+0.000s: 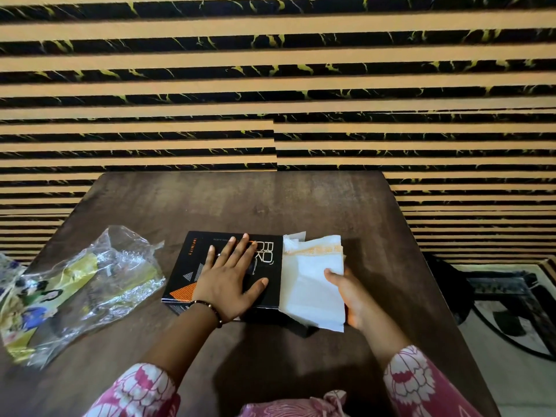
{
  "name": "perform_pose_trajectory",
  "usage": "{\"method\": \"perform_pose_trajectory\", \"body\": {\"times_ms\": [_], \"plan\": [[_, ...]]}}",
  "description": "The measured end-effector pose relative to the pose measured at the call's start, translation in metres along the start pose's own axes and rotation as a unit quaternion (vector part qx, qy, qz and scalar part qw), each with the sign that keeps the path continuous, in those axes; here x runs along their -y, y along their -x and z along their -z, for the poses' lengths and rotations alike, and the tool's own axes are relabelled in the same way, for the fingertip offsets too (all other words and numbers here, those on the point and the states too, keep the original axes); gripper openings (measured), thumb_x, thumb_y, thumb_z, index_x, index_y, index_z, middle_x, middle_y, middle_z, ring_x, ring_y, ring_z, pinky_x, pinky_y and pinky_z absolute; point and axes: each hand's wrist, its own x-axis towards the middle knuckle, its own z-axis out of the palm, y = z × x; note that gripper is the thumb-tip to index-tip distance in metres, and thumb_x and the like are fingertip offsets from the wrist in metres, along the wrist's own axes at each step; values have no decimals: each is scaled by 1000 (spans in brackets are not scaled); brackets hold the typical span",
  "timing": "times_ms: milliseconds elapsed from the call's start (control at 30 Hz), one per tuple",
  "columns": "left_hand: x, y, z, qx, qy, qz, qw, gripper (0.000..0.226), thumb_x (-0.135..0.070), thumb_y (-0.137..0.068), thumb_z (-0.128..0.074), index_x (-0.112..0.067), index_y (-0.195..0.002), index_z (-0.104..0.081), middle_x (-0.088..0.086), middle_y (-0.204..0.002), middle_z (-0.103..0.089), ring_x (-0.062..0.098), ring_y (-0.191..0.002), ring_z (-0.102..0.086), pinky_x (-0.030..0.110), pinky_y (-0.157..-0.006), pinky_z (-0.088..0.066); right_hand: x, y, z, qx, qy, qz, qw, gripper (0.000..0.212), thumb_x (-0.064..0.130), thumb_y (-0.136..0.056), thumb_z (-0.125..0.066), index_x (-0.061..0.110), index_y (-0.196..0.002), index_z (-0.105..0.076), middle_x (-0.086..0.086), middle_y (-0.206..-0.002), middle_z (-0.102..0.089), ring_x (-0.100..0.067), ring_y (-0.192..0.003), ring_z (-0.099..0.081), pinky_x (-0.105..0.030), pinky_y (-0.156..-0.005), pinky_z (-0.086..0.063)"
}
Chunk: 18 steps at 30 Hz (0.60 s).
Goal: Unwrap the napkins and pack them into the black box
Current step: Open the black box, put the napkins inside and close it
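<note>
The black box (pixel 192 260) with orange and white print lies flat in the middle of the brown table. My left hand (pixel 231 275) rests flat on its lid, fingers spread. Right beside the box's right edge, my right hand (pixel 352 293) holds a stack of white napkins (pixel 313 284), thumb on top and fingers underneath. The stack has an orange patterned band near its far end and overlaps the box's right side. The empty clear plastic wrapper (pixel 99 284) with yellow and green print lies crumpled at the left.
The dark wooden table (pixel 270 203) ends against a wall of black and tan stripes. Right of the table is a floor with a patterned rug (pixel 511 311). Another printed plastic piece (pixel 9 281) sits at the far left edge.
</note>
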Motion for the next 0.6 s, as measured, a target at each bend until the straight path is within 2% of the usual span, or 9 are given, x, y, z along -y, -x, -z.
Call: {"method": "perform_pose_trajectory", "body": {"times_ms": [100, 167, 333, 400, 467, 600], "plan": [[0, 0, 0, 2, 1, 0, 1000, 84, -72, -72, -8, -34, -146, -1, -13, -154, 9, 9, -141, 13, 44, -117, 10, -2, 5, -11, 26, 42, 37, 998, 40, 7, -91, -50, 28, -124, -44, -3, -110, -64, -21, -93, -62, -37, -79, -50], [0, 1, 0, 2, 0, -1, 1000, 84, -72, -72, -8, -34, -146, -1, -14, -154, 10, 9, -141, 13, 44, -116, 10, 0, 8, -9, 49, 29, 38, 998, 41, 2, -87, -52, 28, -118, -48, -2, -108, -66, -22, -92, -63, -37, -78, -50], [-1, 0, -1, 2, -1, 2, 1000, 84, -73, -72, -7, -34, -146, 0, -14, -152, 12, 9, -140, 15, 44, -116, 11, 17, -1, 3, 91, -76, 37, 992, 30, 9, -82, -59, 10, -112, -61, -11, -103, -71, -23, -87, -69, -33, -74, -52], [0, 0, -1, 0, -1, 2, 1000, 84, -72, -72, -8, -33, -146, -1, -14, -153, 11, 9, -140, 15, 44, -116, 11, 21, -8, 0, 88, -62, 34, 994, 28, 10, -83, -60, 11, -110, -61, -8, -97, -73, -20, -83, -70, -31, -71, -52], [0, 0, -1, -6, 1, 1, 1000, 84, -72, -73, -10, -33, -146, -3, -14, -153, 9, 9, -141, 13, 44, -116, 10, 20, -12, -1, 83, -29, 32, 996, 27, 2, -84, -57, 14, -107, -60, -5, -91, -73, -19, -80, -69, -30, -70, -52], [0, -1, -2, -7, -3, 2, 1000, 82, -72, -74, -10, -34, -146, -2, -15, -153, 10, 9, -141, 13, 44, -117, 10, 12, -15, 9, 77, -7, 40, 996, 50, -21, -74, -49, 18, -102, -61, -4, -92, -68, -22, -89, -61, -32, -78, -49]]}}
